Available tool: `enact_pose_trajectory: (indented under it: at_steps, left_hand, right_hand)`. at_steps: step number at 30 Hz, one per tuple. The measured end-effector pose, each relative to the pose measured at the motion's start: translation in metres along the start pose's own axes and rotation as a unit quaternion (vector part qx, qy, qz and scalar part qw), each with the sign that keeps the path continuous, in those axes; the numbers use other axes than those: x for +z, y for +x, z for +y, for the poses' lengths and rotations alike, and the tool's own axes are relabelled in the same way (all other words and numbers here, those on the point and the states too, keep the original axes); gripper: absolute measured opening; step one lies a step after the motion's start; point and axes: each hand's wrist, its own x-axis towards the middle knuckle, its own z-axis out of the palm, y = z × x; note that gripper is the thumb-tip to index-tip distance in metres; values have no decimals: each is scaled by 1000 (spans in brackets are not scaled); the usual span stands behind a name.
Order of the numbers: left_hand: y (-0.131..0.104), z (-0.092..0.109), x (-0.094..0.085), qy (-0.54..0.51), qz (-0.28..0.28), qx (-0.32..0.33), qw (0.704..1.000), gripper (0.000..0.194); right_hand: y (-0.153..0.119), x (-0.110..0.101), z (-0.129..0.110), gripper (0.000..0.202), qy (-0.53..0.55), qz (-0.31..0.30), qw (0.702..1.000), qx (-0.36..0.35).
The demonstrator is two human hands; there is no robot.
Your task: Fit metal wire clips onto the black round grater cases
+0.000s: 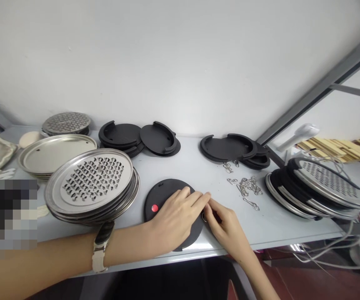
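My left hand (180, 212) lies over a round black disc (158, 193) with a red dot, its fingers curled across the disc's right side and gripping it. At that same edge, my right hand (225, 225) is closed in a pinch, its fingertips against those of the left. A small curved piece of metal wire (204, 217) shows by the right thumb, most of it hidden; it looks like one of the wire clips (245, 186) scattered on the shelf to the right.
Round metal grater plates (94, 183) are stacked at left, beside shallow metal plates (58, 154). Black round holders (120, 135) stand along the wall, more of these holders (226, 148) at right. Another grater stack (326, 179) sits near the shelf's right end, by a grey post (317, 89).
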Motion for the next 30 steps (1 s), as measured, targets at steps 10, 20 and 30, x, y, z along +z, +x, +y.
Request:
enact_pose_trajectory:
  at_steps: [10,20,30]
  left_hand:
    - [0,0,0,-18,-2,3,1000,70]
    - [1,1,-2,-18,-8,-7,1000,63]
    - [1,1,-3,-16,-9,-8,1000,58]
  right_hand:
    - [-1,2,1,21,2,-7,1000,5]
    - [-1,2,0,22,-17,-4,1000,24]
    - [-1,1,-2,20,15,-1,999,28]
